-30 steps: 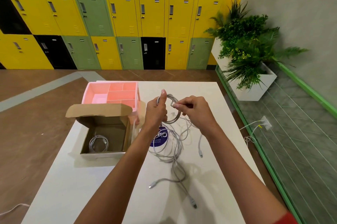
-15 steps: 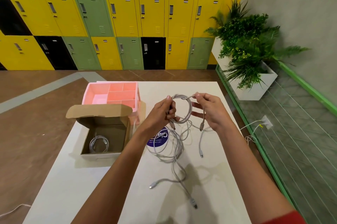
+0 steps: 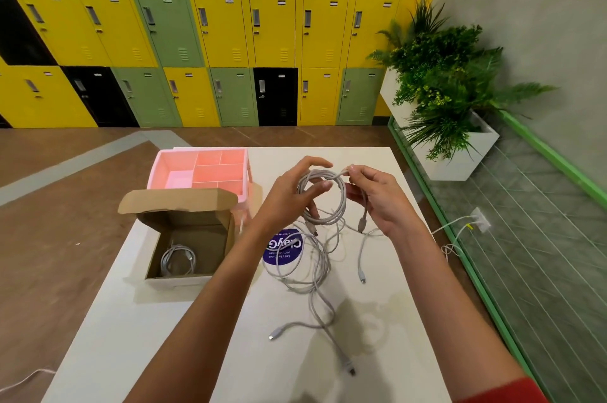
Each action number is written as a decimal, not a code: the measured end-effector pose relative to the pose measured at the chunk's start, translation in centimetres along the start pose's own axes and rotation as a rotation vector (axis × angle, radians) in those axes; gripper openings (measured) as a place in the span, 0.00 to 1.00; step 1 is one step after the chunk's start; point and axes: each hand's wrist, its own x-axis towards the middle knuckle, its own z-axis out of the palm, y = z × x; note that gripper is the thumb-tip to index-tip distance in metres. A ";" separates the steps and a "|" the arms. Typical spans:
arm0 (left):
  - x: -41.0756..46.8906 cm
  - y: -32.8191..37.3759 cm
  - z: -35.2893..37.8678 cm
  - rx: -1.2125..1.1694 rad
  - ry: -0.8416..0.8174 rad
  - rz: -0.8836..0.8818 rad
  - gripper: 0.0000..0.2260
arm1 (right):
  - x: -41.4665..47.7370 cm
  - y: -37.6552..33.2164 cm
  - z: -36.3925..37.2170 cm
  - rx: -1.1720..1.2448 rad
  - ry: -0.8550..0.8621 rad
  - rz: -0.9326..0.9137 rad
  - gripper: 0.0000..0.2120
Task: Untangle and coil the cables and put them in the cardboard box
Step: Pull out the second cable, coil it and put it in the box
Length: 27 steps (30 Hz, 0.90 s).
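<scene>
Head view: the left hand is seen curled round the left side of a grey cable coil, and the top of the same coil is pinched between thumb and fingertips of the right hand. The coil is held in the air, to the right of the cardboard box.

Compared with a second ago, when a small ring was gripped mainly by the left hand, the loop has been widened and further turns have been laid on. Only a short tail ending in a plug is left hanging under the right palm. The winding of this cable is therefore judged nearly done, and a drop into the box is the likely next step.

Further right of the box, and nearer the person, a loose tangle of cables is spread on the white table, partly over a round purple sticker. That heap appears unmoved, so untangling work remains. One coiled cable is already lodged inside the box, whose flap is open. A pink divided tray is set just behind the box.
</scene>
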 end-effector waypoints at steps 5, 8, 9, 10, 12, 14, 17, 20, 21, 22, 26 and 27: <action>0.5 0.3 0.4 0.014 0.138 0.032 0.06 | -0.3 -0.3 0.1 0.021 -0.023 -0.015 0.08; 0.5 0.5 0.4 0.041 0.147 0.047 0.06 | -0.3 -0.2 0.1 0.083 -0.032 -0.002 0.09; 0.5 0.5 0.5 0.058 0.142 0.049 0.06 | -0.3 -0.2 0.1 0.105 -0.036 0.004 0.09; 0.5 0.5 0.5 0.076 0.130 0.049 0.05 | -0.2 -0.1 0.1 0.121 -0.039 0.010 0.09; 0.6 0.6 0.5 0.111 0.092 0.050 0.04 | -0.2 0.0 0.2 0.136 -0.042 0.019 0.08; 0.6 0.6 0.4 0.120 0.067 0.061 0.02 | -0.2 0.0 0.2 0.140 -0.041 0.024 0.08; 0.6 0.9 0.3 0.129 0.070 0.123 0.03 | -0.3 -0.3 0.1 0.155 -0.037 0.015 0.08; 0.7 1.1 0.2 0.127 0.089 0.158 0.04 | -0.4 -0.6 0.0 0.161 -0.048 0.007 0.09; 0.8 1.1 0.1 0.126 0.100 0.163 0.04 | -0.4 -0.6 0.0 0.173 -0.052 0.009 0.09; 0.8 1.1 0.2 0.124 0.111 0.172 0.03 | -0.4 -0.5 0.0 0.184 -0.053 0.010 0.09; 0.7 0.9 0.4 0.096 0.170 0.195 0.03 | -0.3 0.1 -0.3 0.169 -0.084 -0.036 0.08; 0.6 0.8 0.4 0.081 0.192 0.191 0.04 | -0.3 0.3 -0.4 0.111 -0.098 -0.069 0.08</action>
